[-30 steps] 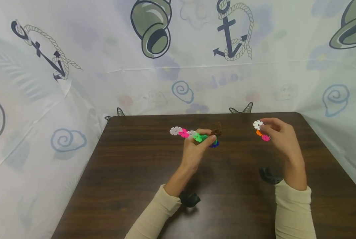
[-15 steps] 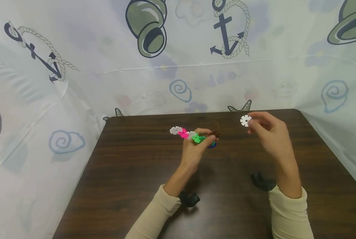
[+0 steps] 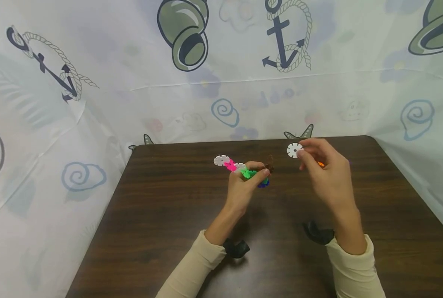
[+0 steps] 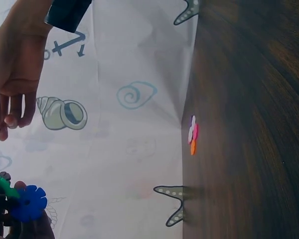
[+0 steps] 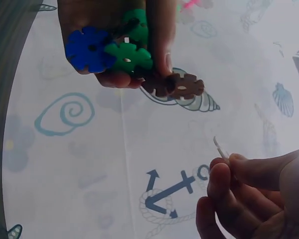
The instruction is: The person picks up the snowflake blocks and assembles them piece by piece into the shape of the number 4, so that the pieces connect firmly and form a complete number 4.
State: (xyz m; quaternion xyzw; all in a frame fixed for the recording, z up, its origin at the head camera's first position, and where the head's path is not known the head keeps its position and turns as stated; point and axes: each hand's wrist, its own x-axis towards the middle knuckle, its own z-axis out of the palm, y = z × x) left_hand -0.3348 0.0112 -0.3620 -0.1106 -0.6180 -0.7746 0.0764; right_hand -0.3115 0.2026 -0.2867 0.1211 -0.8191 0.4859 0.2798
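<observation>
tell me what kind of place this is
Probably a tabletop play or recording corner: a wood-look table, a sea-themed sheet hung behind it, and colourful notched discs in the left hand.

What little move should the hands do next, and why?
Maybe the right hand could bring its white notched disc to the brown discs, because that disc is held apart from the colourful chain, which the left hand grips with the brown ones sticking out.
</observation>
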